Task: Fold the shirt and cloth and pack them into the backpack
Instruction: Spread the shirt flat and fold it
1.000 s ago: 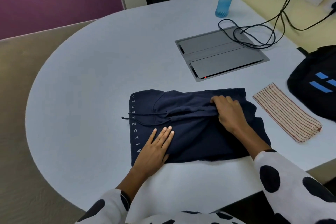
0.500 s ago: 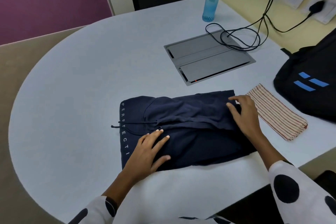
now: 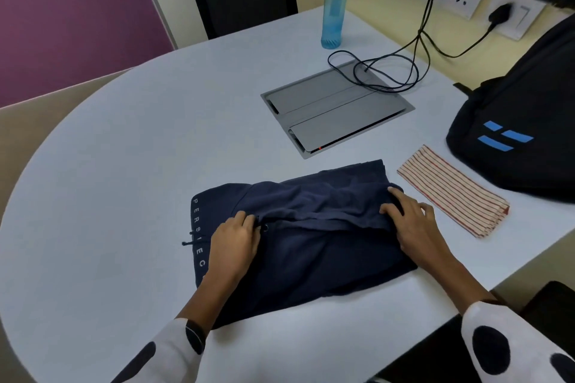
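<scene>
On the tabletop (image 3: 124, 165), left hand (image 3: 235, 242) and right hand (image 3: 410, 221) both pinch the shirt (image 3: 311, 227); uneven pulling may undo its fold.

White letters run down the left edge of the navy shirt (image 3: 311, 242): "PERS", then "EC", the rest hidden by the left hand (image 3: 235, 241).

Both hands' fingers (image 3: 392, 207) on folded navy shirt (image 3: 298, 236)
</scene>
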Tool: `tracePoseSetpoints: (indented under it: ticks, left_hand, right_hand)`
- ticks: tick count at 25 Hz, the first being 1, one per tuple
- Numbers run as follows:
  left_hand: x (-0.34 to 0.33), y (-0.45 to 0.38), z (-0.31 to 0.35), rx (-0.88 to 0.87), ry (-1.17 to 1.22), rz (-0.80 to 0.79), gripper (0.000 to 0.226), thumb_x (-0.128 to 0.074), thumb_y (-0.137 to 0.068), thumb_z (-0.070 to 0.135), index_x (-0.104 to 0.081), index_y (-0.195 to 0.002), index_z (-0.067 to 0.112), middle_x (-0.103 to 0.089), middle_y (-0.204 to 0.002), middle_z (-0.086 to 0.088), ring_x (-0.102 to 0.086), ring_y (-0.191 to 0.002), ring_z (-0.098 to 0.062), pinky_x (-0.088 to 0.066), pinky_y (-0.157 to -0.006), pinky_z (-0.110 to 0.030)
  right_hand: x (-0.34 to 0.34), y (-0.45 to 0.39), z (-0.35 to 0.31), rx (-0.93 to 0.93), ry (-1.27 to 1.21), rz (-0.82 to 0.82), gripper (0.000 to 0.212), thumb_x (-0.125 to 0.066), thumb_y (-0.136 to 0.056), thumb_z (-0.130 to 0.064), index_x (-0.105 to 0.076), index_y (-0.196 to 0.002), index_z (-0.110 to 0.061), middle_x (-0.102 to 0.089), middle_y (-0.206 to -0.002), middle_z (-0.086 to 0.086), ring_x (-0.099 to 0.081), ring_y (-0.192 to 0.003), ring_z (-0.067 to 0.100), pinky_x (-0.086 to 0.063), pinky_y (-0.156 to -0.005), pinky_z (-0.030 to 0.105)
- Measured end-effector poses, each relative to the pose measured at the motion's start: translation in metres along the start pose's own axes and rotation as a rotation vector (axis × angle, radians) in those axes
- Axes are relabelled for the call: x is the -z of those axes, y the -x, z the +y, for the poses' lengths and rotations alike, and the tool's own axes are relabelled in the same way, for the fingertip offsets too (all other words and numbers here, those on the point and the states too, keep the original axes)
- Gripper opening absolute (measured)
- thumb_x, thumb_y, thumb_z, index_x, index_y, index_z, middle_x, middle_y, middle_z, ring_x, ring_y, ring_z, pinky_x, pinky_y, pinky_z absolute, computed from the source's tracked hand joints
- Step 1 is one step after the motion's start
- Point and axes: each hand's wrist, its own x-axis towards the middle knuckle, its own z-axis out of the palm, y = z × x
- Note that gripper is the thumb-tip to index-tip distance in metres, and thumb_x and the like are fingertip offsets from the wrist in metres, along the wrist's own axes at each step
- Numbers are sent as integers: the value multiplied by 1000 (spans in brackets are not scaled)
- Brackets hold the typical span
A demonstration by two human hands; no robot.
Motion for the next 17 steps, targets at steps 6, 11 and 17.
tracePoseSetpoints:
  ticks: [6, 11, 17]
  left_hand:
    - [14, -12, 40, -139, 197, 13, 30, -44, -93, 34, -63, -109, 17, -59, -90, 2, -56, -47, -15, -42, -37, -27]
    - [22, -29, 59, -170, 119, -43, 57, -45, -85, 64, -65, -111, 18, -61, -102, -1, -60, -89, -22, -48, -76, -37]
    - [89, -105, 120, -52, 796, -251, 62, -71, -76, 50, -54, -128, 20, -63, -117, 3, -57, -107, -13, -41, -96, -33]
  right_hand:
    - [21, -12, -4, -218, -651, 186, 27, -69, -78, 4, -67, -97, -14, -62, -120, 5, -56, -111, 25, -45, -95, 40]
    - [81, -44, -22, -375, -1029, 183, 11, -64, -88, -14, -68, -96, -22, -68, -89, -4, -61, -86, 11, -50, -82, 30]
    - [137, -78, -65, -85, -1106, 129, 10, -67, -87, -19, -71, -94, -13, -71, -88, 3, -66, -85, 20, -51, -80, 35]
